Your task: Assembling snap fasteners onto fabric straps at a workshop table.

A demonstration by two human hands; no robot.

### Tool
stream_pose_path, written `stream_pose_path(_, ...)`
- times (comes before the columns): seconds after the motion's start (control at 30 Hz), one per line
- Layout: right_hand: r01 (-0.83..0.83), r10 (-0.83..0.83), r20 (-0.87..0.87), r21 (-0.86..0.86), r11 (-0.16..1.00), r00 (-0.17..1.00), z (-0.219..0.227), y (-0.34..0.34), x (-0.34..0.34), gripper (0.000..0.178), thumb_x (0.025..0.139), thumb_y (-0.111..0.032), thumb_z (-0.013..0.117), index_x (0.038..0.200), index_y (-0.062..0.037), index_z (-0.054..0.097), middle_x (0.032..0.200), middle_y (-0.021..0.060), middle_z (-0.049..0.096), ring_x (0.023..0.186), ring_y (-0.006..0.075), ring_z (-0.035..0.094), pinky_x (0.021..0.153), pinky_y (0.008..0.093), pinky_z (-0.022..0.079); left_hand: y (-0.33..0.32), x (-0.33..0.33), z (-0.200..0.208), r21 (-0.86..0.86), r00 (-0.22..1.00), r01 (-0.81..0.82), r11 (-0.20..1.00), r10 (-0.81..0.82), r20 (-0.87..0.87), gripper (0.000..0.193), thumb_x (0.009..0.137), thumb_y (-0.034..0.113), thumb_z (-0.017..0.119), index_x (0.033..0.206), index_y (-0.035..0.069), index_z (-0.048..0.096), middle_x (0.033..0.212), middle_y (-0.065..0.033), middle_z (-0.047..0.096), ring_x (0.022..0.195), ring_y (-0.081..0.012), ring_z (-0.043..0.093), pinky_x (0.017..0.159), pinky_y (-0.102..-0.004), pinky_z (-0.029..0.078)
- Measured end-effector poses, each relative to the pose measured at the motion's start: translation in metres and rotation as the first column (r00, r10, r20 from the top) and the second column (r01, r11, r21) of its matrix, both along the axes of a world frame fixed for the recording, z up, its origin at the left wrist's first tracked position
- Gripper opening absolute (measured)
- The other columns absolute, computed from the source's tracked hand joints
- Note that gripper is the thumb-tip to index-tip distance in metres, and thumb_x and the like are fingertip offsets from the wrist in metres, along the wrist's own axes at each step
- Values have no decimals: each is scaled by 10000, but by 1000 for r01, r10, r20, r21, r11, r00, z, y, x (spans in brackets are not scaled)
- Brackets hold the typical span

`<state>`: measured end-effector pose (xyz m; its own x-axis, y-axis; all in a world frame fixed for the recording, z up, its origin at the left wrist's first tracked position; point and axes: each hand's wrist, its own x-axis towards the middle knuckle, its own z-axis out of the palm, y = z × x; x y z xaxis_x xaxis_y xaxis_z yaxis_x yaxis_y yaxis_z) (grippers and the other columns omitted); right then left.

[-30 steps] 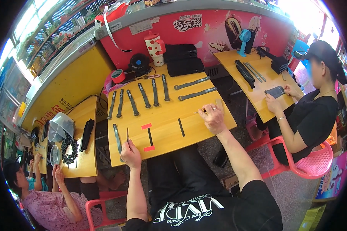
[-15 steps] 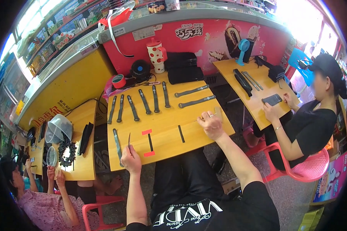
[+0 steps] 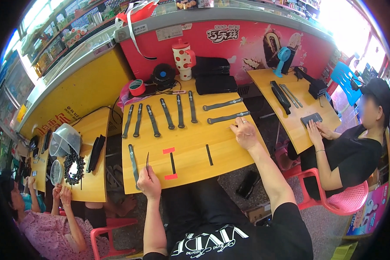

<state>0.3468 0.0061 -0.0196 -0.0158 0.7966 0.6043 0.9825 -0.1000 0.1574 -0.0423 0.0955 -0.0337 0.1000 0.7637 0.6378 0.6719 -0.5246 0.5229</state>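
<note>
My left hand (image 3: 150, 184) is closed round a thin, dark, pointed tool (image 3: 147, 160) held upright near the table's front edge; its exact kind cannot be made out. Beside that hand, at the left edge, lies a dark grey strap (image 3: 133, 164). My right hand (image 3: 246, 135) has its fingers pinched together above the right part of the table, just below another grey strap (image 3: 229, 117). Whatever is between those fingers is too small to tell. Several more grey straps (image 3: 165, 113) lie in a row across the far half of the table.
Red tape marks (image 3: 170, 177) and black strips (image 3: 209, 154) are on the yellow wooden table (image 3: 190, 143). Behind stand a black fan (image 3: 164, 74), a dotted tumbler (image 3: 183, 60), a tape roll (image 3: 137, 87) and stacked black pieces (image 3: 216, 84). Co-workers sit at tables on both sides.
My right hand has moved away from me, closer to the nearer of the two right-hand straps. My left hand keeps its hold. The right co-worker's dark piece now lies on that table.
</note>
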Motion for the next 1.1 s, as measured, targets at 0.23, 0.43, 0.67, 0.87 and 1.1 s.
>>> stream_pose_path(0.23,-214,304,-574,221,952,760,42,-30,-97,330,707,-27,751,1028,-38,675,977,127,608,913,317,609,735,402,507,-13,-7,21,-33,982,148,988,-151,-115,95,927,83,563,907,7,616,733,-178,592,648,-377,603,547,-434,460)
stream_pose_path(0.43,-593,535,-716,209,778,449,89,-55,-180,307,707,5,763,996,-27,665,930,138,625,800,292,621,648,370,497,-61,16,95,-168,741,606,778,-628,-238,164,793,38,647,957,42,635,726,-119,612,606,-298,627,520,-389,500)
stream_pose_path(0.67,-395,429,-833,284,874,349,83,-71,-156,147,751,64,726,863,2,653,825,117,607,694,213,606,558,288,457,-43,-5,99,-430,645,700,570,-764,37,105,832,74,674,921,25,647,757,-145,644,670,-335,651,561,-391,519)
stream_pose_path(0.87,-240,333,-921,283,929,201,61,-72,-137,133,771,85,715,865,17,651,785,63,606,664,126,564,572,231,425,-20,-14,85,-693,706,692,205,-393,589,86,907,76,648,907,-9,664,729,-50,649,593,-112,621,511,-235,473)
stream_pose_path(1.1,-36,98,-885,128,991,-454,39,-40,-123,129,891,33,628,1018,30,649,805,9,630,671,65,576,598,186,439,0,10,60,-631,635,747,212,57,771,156,970,99,562,959,-26,655,745,-71,668,513,-95,584,433,-197,436)
